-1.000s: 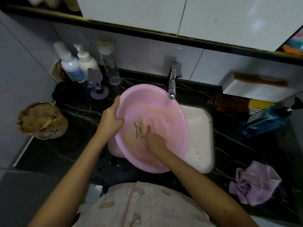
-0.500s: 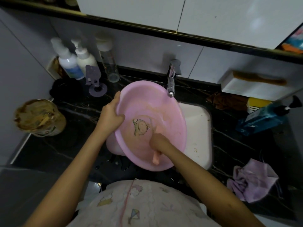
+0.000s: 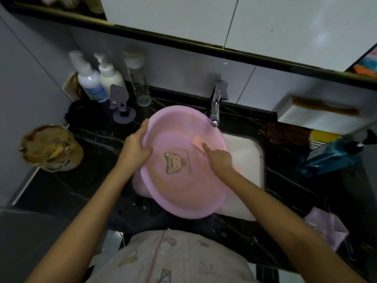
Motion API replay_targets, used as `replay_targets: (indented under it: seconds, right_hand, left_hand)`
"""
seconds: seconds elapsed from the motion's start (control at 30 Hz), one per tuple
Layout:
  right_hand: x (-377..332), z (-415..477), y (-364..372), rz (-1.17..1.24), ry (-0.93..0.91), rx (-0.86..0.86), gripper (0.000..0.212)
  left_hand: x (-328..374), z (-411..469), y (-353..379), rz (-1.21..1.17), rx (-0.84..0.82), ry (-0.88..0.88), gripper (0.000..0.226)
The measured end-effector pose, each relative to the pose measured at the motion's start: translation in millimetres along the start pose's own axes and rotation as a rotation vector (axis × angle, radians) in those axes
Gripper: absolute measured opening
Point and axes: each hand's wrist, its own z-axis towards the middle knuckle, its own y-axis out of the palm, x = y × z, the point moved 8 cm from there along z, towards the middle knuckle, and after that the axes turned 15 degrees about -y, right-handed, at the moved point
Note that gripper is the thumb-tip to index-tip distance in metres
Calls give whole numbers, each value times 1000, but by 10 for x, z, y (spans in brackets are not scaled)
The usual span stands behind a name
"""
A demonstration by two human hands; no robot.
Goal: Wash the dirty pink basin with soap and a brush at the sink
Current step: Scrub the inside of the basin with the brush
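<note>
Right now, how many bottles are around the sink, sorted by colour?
White bottles: 2
Clear bottle: 1
Blue bottle: 1
Total: 4

No text is legible. Faint lettering beside the cartoon print (image 3: pixel 175 163) on the pink basin (image 3: pixel 183 193), left of the fingers (image 3: pixel 206 147) of the right hand (image 3: pixel 220 160), is too blurred.

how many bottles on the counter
4: a blue-labelled white bottle, a white pump bottle and a clear bottle back left; a blue pump bottle on the right. More may be hidden.
</note>
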Motion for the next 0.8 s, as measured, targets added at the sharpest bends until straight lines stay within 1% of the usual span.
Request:
replay_targets:
  seconds: [0.07,0.1,0.17,0.2,0.23,0.27,0.33,0.37,0.4,0.43,0.47,0.5,0.53,0.57,0.6,0.63,0.67,0.7,0.73,0.77,0.8]
  right_hand:
    - [315,-239,60,-64,73,-113,45]
    - [371,-403,150,-61,67,-229,44]
    - [358,-622,373,-128,-55,-525,45]
    - [381,-622,381,-184,-94,-601,45]
    - [406,-542,308,-229,-134,-594,48]
    - [475,-429,177,-257,-124,-539,54]
    - [628,-232,-220,-293,-70,-335,54]
    - [696,-155,-362,-299,-92,-242,50]
    - [708,-132,-424,-346,-130,-219,47]
    - [741,-116,-468,-332,-148,-229,46]
    - [805,-127,-385,-249,-112,-322,45]
    - [839,-195,-244,-153,-63,-483,40]
    - [835,-274,-82,-95,-52,-672,41]
    - [806,-338,35,-46,-61,-796,53]
    - [804,-318,27,-80,-79,-790,55]
    - [803,-268,-60,-93,-76,-718,46]
    - [773,-149,-235,-187,-117,-549,41]
    - [751,-35,-426,-339,-173,-349,44]
    - [721,-25,-564,-453,-220,-207,46]
    - [670,-60,-614,-506,-267,-156,49]
    - [682,-74,-526,-541,-284,-210,51]
  left_hand:
    - [-20,13,15,-27,2,-10,79]
    - [-23,16,31,-33,4,-14,78]
    - [-23,20,56,-31,18,-22,78]
    - [-17,19,61,-27,26,-23,77]
    - [-6,19,63,-26,32,-19,77]
    - [10,17,63,-31,34,-13,77]
    - [30,14,52,-35,36,0,76]
    - [39,12,59,-30,39,5,76]
    - [32,15,50,-20,42,5,76]
    - [29,17,42,-24,50,-1,77]
    - [25,18,42,-23,49,-4,77]
    - [26,18,42,-17,47,-3,77]
    - [31,14,36,-15,52,-5,77]
    - [36,17,21,-15,59,-6,77]
    - [50,10,15,-11,64,-2,77]
    - [66,-1,24,-5,63,6,77]
    - [78,-5,25,1,63,12,77]
    - [85,-6,24,9,64,17,77]
    - [81,-13,30,19,60,18,77]
    - [76,-17,32,23,57,16,78]
    - [70,-16,33,23,55,10,78]
